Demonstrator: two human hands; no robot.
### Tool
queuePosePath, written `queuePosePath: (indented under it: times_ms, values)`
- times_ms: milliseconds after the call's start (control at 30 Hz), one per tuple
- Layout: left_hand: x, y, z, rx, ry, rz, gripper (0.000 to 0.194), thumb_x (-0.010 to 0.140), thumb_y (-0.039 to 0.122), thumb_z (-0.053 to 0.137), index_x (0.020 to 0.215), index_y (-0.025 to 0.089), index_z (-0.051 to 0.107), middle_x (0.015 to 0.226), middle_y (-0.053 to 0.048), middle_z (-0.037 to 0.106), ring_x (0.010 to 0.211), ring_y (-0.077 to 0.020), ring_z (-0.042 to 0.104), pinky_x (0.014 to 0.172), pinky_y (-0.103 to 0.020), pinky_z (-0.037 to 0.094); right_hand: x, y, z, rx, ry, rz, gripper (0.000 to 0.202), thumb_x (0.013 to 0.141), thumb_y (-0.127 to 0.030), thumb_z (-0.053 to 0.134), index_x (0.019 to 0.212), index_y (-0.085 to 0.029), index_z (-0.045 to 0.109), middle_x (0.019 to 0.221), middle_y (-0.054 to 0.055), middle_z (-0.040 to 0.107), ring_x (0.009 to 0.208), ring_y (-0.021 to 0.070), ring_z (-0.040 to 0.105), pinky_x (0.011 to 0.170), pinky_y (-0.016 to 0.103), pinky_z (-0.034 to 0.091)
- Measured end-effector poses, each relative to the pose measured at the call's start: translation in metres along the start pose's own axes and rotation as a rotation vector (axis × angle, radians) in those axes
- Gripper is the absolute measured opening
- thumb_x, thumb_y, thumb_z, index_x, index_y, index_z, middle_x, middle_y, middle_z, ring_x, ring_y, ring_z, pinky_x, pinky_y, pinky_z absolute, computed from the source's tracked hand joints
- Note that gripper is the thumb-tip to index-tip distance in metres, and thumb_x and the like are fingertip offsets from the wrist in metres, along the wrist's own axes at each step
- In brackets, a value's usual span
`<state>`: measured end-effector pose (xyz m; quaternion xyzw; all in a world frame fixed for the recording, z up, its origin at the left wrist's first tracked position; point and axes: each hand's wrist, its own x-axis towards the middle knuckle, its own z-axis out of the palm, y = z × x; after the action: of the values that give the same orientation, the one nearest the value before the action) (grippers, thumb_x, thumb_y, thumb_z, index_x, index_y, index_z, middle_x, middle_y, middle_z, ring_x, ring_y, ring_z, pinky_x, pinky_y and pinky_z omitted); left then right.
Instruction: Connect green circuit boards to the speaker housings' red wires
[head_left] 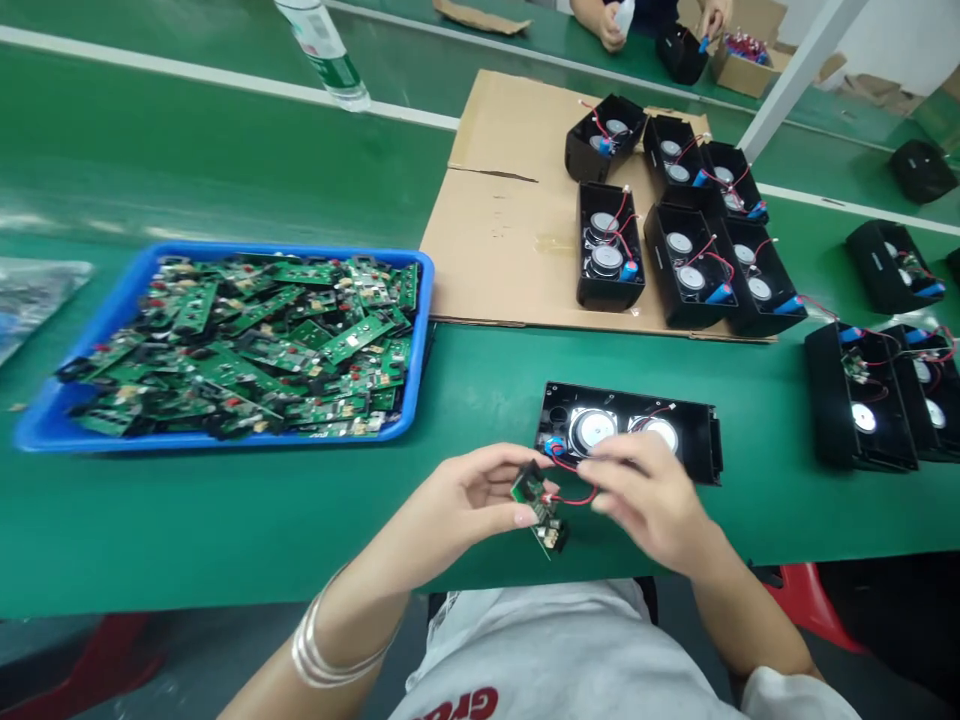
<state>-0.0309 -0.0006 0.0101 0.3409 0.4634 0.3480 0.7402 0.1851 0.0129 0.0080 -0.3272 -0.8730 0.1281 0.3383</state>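
Observation:
My left hand (487, 495) grips a small green circuit board (544, 510) between thumb and fingers, just in front of a black speaker box (694, 440). A red wire (574, 499) runs from a white plug on the board towards my right hand (649, 495). That hand hovers over the box's front edge, its fingers bent and slightly blurred; whether they pinch the wire is hidden. Inside the box are two round speakers (592, 430) and a blue cylinder (553, 446) at the left end, with another thin wire at the top.
A blue tray (418, 350) heaped with circuit boards stands on the left of the green table (300, 530). Several open black boxes (611, 290) stand on cardboard (495, 240), others at the right (832, 400). A bottle (330, 60) and another person's hands (611, 28) are beyond.

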Motion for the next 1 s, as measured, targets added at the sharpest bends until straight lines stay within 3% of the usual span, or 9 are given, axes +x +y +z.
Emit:
queuePosePath:
  times_ms: [133,267,433,567,667,733,800,900,1000]
  values:
    - [-0.006,0.002,0.002,0.093,0.005,-0.027,0.026,0.060,0.019,0.075,0.083,0.022,0.063,0.076,0.000,0.073,0.062,-0.0137,0.065,0.058,-0.022,0.052,-0.010,0.031,-0.021,-0.205,-0.094,0.309,0.017,0.093,-0.015,0.046,0.093,-0.019,0.063,0.091,0.006,0.063,0.083,0.0177,0.059,0.069,0.031,0.049]
    - [-0.004,-0.010,0.013,0.245,-0.078,-0.040,0.024,0.067,0.024,0.070,0.087,0.023,0.058,0.055,0.007,0.061,0.052,-0.0127,0.059,0.050,-0.021,0.046,-0.008,0.044,-0.015,-0.377,-0.349,0.181,0.006,0.079,-0.010,0.067,0.081,-0.016,0.066,0.087,0.007,0.064,0.079,0.0211,0.053,0.064,0.034,0.046]
    - [0.000,-0.021,0.025,0.323,-0.106,-0.063,0.025,0.076,0.032,0.062,0.097,0.023,0.052,0.058,0.006,0.060,0.061,-0.0161,0.066,0.063,-0.027,0.052,0.003,0.036,-0.002,-0.296,-0.436,0.033,0.009,0.074,-0.010,0.072,0.077,-0.014,0.064,0.082,0.005,0.062,0.074,0.0178,0.049,0.060,0.030,0.043]
    - [0.000,-0.020,0.027,0.277,-0.080,-0.053,0.026,0.078,0.033,0.062,0.099,0.023,0.051,0.058,0.007,0.054,0.061,-0.0164,0.066,0.067,-0.031,0.058,0.002,0.037,-0.003,-0.065,-0.393,0.045,0.013,0.085,-0.010,0.057,0.075,-0.016,0.063,0.084,0.006,0.062,0.075,0.0162,0.054,0.061,0.027,0.043]
    - [0.000,-0.019,0.030,0.244,-0.035,-0.015,0.030,0.079,0.035,0.061,0.103,0.023,0.049,0.070,0.003,0.064,0.070,-0.0180,0.068,0.072,-0.034,0.059,-0.004,0.044,-0.011,0.261,-0.283,0.334,0.014,0.090,-0.011,0.048,0.085,-0.016,0.061,0.081,0.004,0.065,0.071,0.0136,0.060,0.063,0.025,0.048]
    - [0.001,-0.019,0.036,0.238,0.009,0.047,0.031,0.080,0.035,0.060,0.105,0.022,0.047,0.081,-0.002,0.070,0.077,-0.0193,0.070,0.074,-0.034,0.059,-0.011,0.048,-0.018,0.431,-0.157,0.573,0.012,0.089,-0.014,0.049,0.084,-0.017,0.060,0.073,0.001,0.066,0.058,0.0111,0.060,0.056,0.022,0.048]
    - [0.005,-0.019,0.043,0.295,0.068,0.124,0.030,0.080,0.034,0.059,0.105,0.021,0.047,0.079,-0.001,0.071,0.078,-0.0198,0.071,0.072,-0.032,0.058,-0.018,0.052,-0.023,0.492,-0.054,0.710,0.009,0.085,-0.017,0.055,0.079,-0.017,0.061,0.066,-0.001,0.066,0.049,0.0102,0.057,0.048,0.021,0.045]
    - [0.014,-0.021,0.053,0.497,0.165,0.204,0.026,0.082,0.032,0.054,0.106,0.021,0.050,0.063,0.003,0.065,0.071,-0.0211,0.072,0.060,-0.028,0.056,-0.025,0.051,-0.028,0.393,-0.005,0.682,0.011,0.082,-0.015,0.058,0.075,-0.018,0.067,0.068,-0.001,0.069,0.048,0.0102,0.057,0.048,0.021,0.045]
    - [0.025,-0.024,0.060,0.607,0.191,0.242,0.026,0.084,0.031,0.048,0.108,0.021,0.052,0.064,0.003,0.066,0.072,-0.0214,0.073,0.060,-0.028,0.056,-0.028,0.046,-0.030,0.212,0.004,0.518,0.018,0.085,-0.012,0.055,0.079,-0.019,0.070,0.075,0.001,0.071,0.059,0.0120,0.060,0.056,0.023,0.048]
